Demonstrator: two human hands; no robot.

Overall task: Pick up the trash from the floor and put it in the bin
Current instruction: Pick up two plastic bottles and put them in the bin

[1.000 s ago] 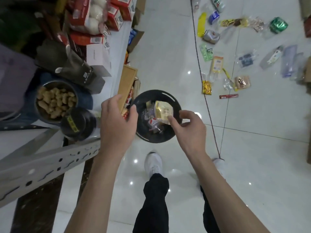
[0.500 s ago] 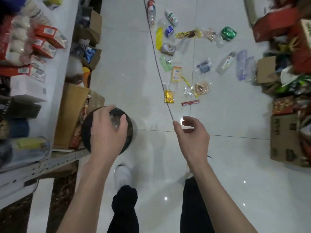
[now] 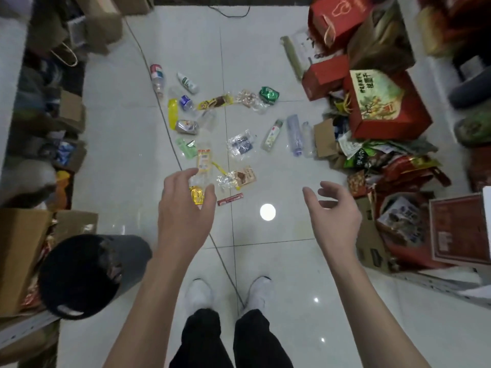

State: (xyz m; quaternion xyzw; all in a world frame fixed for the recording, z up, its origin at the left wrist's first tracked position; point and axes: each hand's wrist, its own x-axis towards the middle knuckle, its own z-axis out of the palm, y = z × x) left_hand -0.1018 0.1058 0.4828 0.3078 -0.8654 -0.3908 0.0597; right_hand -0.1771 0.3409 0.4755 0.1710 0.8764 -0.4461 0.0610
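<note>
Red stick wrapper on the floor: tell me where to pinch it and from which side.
Pinch the red stick wrapper at its middle, across the narrow width, from straight above: it lies flat on the tile, long and thin, so an end grip would probably let it droop. The left hand looks nearest.

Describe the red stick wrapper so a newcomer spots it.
Trash lies scattered on the white floor ahead of the shoes. At the scatter's near edge, between the left hand and the round light glare, lies the red wrapper. It alone is a thin red stick; the gold wrapper beside it is squat.
</note>
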